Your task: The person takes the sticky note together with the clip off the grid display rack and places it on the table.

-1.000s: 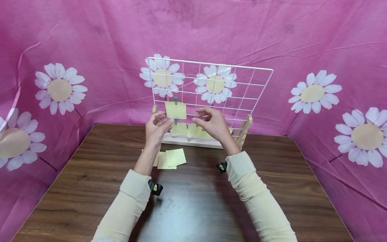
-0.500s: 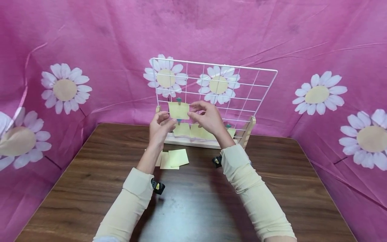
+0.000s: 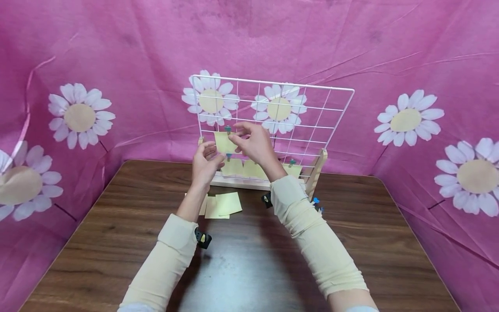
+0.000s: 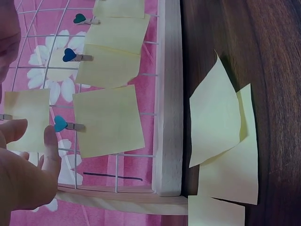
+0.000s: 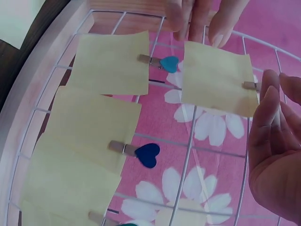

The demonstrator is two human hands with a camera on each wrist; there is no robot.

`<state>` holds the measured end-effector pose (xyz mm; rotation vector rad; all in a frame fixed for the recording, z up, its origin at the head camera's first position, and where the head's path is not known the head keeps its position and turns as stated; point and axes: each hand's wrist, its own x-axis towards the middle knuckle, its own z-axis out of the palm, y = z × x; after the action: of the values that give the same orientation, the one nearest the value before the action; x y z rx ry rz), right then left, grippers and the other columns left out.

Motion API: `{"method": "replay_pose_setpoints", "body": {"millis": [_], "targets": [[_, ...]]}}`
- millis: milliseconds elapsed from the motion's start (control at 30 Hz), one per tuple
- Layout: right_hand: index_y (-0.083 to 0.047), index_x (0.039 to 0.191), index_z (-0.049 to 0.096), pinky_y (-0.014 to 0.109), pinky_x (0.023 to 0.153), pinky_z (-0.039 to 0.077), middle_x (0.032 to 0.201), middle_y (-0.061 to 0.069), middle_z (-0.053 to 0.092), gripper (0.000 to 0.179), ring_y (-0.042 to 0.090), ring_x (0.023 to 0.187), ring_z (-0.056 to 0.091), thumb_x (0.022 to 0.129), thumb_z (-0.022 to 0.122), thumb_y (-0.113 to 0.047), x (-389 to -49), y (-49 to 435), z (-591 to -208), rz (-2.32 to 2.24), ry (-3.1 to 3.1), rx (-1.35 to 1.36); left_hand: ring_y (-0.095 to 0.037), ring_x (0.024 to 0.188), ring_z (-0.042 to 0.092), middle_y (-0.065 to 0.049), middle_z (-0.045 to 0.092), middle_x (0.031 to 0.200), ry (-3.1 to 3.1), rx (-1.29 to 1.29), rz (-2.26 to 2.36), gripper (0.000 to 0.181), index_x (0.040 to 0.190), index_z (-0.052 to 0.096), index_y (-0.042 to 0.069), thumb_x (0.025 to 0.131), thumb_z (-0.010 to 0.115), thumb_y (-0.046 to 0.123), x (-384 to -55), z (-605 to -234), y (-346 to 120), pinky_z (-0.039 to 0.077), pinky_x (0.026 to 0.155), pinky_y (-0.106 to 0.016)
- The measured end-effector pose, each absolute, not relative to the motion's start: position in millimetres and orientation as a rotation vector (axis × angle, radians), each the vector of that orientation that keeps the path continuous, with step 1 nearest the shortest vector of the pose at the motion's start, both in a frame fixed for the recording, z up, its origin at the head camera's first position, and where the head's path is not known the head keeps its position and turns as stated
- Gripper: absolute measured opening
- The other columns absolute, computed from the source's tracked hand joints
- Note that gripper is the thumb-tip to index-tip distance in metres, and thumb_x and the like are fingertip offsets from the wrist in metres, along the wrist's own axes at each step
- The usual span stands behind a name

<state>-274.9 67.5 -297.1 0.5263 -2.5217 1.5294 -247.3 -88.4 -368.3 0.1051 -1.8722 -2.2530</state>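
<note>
Pink flowered cloth (image 3: 148,47) behind a brown wooden table (image 3: 366,225)

We have passage above the upper sticky note (image 5: 218,77), before the top cells of the wire grid (image 3: 273,82); our left hand (image 3: 204,164) and right hand (image 3: 255,141) crowd its sides, while clipped notes (image 4: 110,122) below and the wooden upright (image 3: 317,171) obstruct.

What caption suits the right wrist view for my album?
Left hand and right hand at a yellow note clipped to a white wire grid, heart clips nearby.
</note>
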Motion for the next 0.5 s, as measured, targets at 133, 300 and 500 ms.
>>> {"method": "replay_pose_setpoints", "body": {"millis": [133,300,500], "targets": [[-0.005,0.13,0.067,0.026,0.051,0.06,0.103,0.01,0.076,0.037,0.014,0.059,0.07,0.096,0.073,-0.019,-278,61,-296,1.433,-2.5,0.538,-0.032,0.125,0.054,-0.021,0.052,0.137,-1.893,0.109,-2.243,0.052,0.138,0.049,-0.002,0.09,0.068,-0.006,-249,-368,-88,0.06,0.093,-0.048],[-0.004,0.134,0.065,0.025,0.051,0.06,0.103,0.013,0.076,0.039,0.013,0.058,0.07,0.097,0.071,-0.018,-280,55,-296,1.368,-2.52,0.562,-0.03,0.12,0.057,-0.02,0.054,0.131,-1.895,0.112,-2.226,0.05,0.138,0.049,-0.001,0.091,0.065,-0.006,-250,-368,-87,0.06,0.092,-0.049],[-0.004,0.138,0.061,0.024,0.047,0.056,0.1,0.011,0.076,0.044,0.014,0.06,0.07,0.097,0.071,-0.018,-281,48,-296,1.275,-2.593,0.592,-0.025,0.109,0.06,-0.019,0.055,0.126,-1.915,0.107,-2.202,0.049,0.138,0.048,-0.001,0.091,0.062,-0.006,-251,-368,-87,0.058,0.094,-0.056]]}}
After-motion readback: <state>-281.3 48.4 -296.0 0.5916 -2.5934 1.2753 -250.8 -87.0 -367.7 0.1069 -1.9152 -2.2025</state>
